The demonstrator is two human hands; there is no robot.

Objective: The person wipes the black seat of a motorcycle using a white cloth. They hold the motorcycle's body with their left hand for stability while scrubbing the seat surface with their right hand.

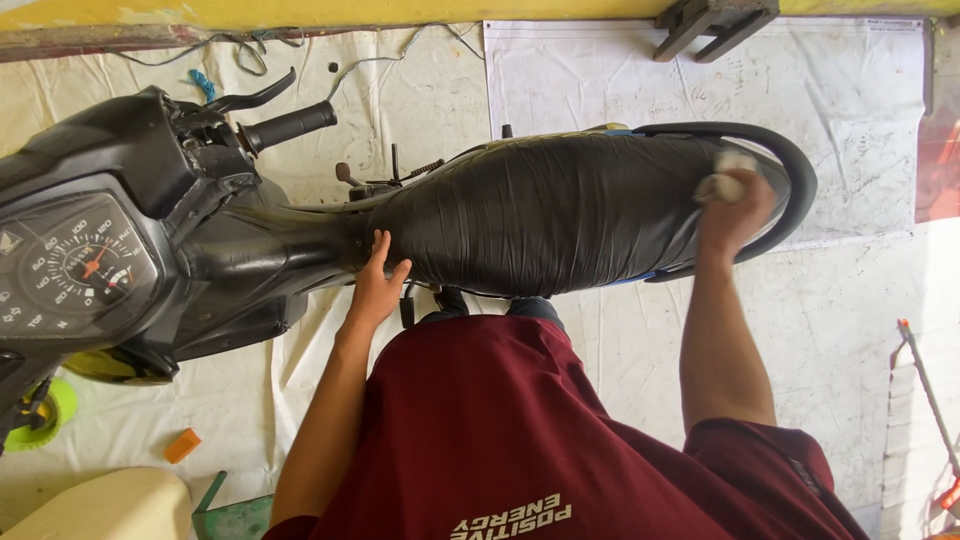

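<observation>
Here's the scooter [300, 230], lying straight across the view, long axis running left to right: dashboard and handlebar [285, 127] at the left end, grab rail [795, 170] at the right end. The seat [540, 225] fills the middle, black and wrapped in glossy wrinkled film, its narrow nose pointing left toward the dashboard and its wide tail pointing right.

Left hand [377, 290] is on the near side of the seat's nose, palm flat, fingers spread and pointing up against the black surface. It grips nothing, just presses. Right hand [733, 215] is at the seat's tail, fingers curled tight round a white cloth [728, 180], which sits against the inner curve of the grab rail.

Left of the seat, the round speedometer [85, 265] shows an orange needle on a dark dial. Beyond the seat, a large pale printed sheet [850, 110] lies flat on the floor, rectangular, with fine lines and a small block of print in its far right corner. A cream tarp [420, 100] covers the floor beside it.

Containers: a cream plastic tub [105, 505] sits near-left of the seat, at the bottom edge; what's in it cannot be seen. Just above it lies 1 small orange block [182, 445], and a lime-green roll [45, 410] peeks from under the scooter's front.
</observation>
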